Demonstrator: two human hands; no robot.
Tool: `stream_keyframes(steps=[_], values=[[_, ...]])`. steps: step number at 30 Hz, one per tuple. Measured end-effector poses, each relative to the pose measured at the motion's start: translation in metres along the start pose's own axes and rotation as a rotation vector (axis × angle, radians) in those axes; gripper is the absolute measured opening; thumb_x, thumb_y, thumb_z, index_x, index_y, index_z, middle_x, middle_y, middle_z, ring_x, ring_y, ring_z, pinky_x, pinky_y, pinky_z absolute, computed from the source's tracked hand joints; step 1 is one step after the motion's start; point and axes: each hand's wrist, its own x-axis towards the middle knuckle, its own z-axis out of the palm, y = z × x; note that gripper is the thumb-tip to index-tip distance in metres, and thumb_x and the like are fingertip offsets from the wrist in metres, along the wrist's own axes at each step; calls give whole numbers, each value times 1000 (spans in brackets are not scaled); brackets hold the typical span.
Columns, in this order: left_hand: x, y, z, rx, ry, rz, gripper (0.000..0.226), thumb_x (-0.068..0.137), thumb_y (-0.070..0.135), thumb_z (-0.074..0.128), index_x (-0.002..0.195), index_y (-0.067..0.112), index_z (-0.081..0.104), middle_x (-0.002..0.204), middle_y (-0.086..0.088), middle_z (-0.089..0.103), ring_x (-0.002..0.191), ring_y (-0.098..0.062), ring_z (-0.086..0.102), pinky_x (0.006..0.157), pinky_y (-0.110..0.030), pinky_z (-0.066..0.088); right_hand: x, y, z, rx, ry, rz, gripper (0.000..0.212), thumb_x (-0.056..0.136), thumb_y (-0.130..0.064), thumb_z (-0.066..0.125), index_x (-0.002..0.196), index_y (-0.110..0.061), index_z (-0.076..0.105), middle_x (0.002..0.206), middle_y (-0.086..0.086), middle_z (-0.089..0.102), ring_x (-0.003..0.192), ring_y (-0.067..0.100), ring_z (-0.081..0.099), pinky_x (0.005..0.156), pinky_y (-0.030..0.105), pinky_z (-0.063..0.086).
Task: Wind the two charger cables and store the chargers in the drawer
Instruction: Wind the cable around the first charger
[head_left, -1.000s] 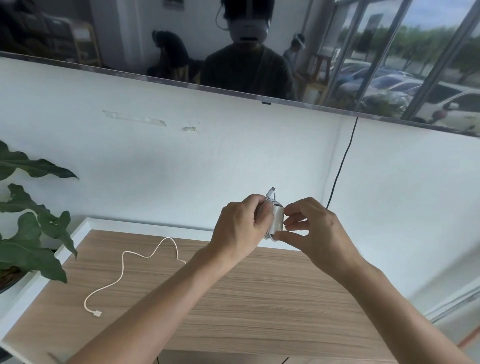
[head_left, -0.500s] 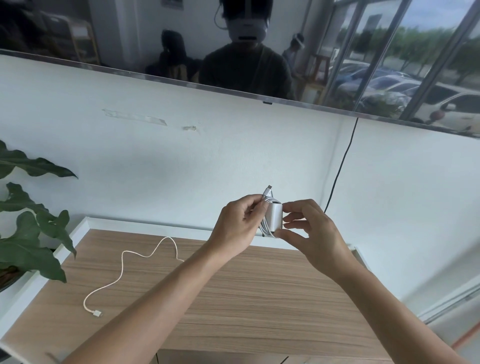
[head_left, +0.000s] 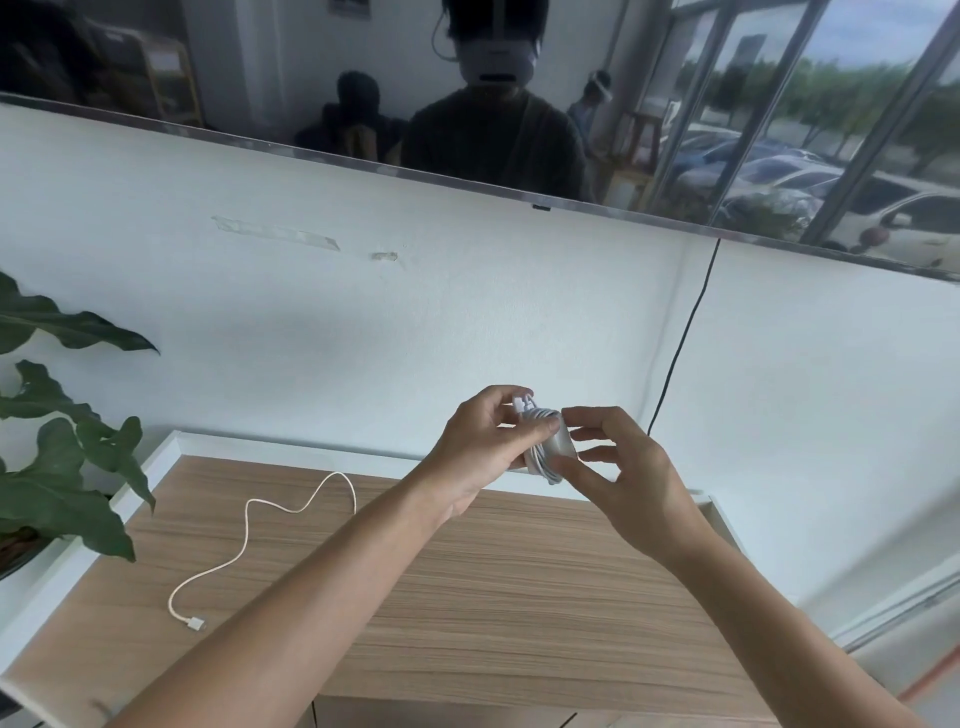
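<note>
Two bare hands meet above a wood-grain cabinet top (head_left: 519, 597), gripping a small white charger (head_left: 558, 449) bound in glossy coils of its own cable. Left hand (head_left: 480, 447) clamps the bundle from the left, cable end at its fingertips; right hand (head_left: 626, 488) pinches the block's far side. Another thin white cable (head_left: 249, 530) snakes loose across the top, well left of both hands, beside broad green plant leaves (head_left: 57, 493).

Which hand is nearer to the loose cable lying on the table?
Left. The left hand is above and right of the loose cable; the right hand is farther right, beyond the wound charger both hold.
</note>
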Motion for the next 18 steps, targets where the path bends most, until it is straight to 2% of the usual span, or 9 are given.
stream_keyframes(steps=[2, 4, 7, 10, 12, 16, 18], values=[[0, -2, -1, -15, 6, -16, 46, 86, 18, 84, 127, 15, 64, 121, -11, 71, 105, -22, 75, 88, -43, 65, -1, 3, 2, -41, -9, -23, 39, 90, -20, 77, 117, -43, 61, 121, -19, 65, 115, 1, 62, 90, 14, 52], [-1, -5, -1, -63, 7, -31, 44, 88, 16, 81, 128, 14, 64, 122, -10, 71, 101, -19, 75, 86, -41, 65, -1, 7, 4, -24, -3, -1, 36, 89, -23, 77, 123, -30, 66, 121, -17, 64, 115, 3, 64, 91, 16, 53], [-1, -10, -3, -135, 0, -46, 42, 92, 14, 77, 131, 17, 62, 117, -14, 70, 100, -24, 74, 91, -49, 63, -3, 14, 6, 45, 8, 33, 31, 89, -22, 77, 119, -17, 71, 117, -9, 66, 108, 11, 70, 90, 22, 57], [-1, -11, -4, -229, -6, -72, 40, 94, 13, 74, 132, 19, 62, 114, -16, 67, 94, -26, 72, 87, -47, 64, -7, 20, 7, 88, 1, 48, 28, 92, -21, 73, 120, -16, 74, 116, -7, 67, 100, 12, 73, 88, 19, 56], [-2, -11, -4, -279, -8, -85, 33, 95, 11, 72, 126, 18, 67, 111, -16, 63, 88, -24, 71, 78, -41, 64, -10, 22, 11, 93, 22, 62, 31, 94, -21, 71, 125, -18, 73, 118, -9, 68, 102, 8, 71, 86, 16, 52], [0, -20, -2, -324, 21, -121, 16, 94, 11, 73, 110, 13, 73, 109, -20, 61, 88, -28, 68, 72, -37, 63, -21, 27, 25, -8, 120, -5, 37, 96, -24, 66, 133, -18, 68, 121, -18, 69, 105, -1, 69, 84, 11, 49], [2, -26, -2, -328, 49, -133, 13, 94, 13, 73, 107, 12, 73, 108, -20, 62, 85, -27, 70, 71, -38, 63, -28, 32, 30, -25, 117, -32, 44, 96, -27, 65, 138, -16, 63, 127, -15, 68, 109, -3, 69, 89, 10, 50]])
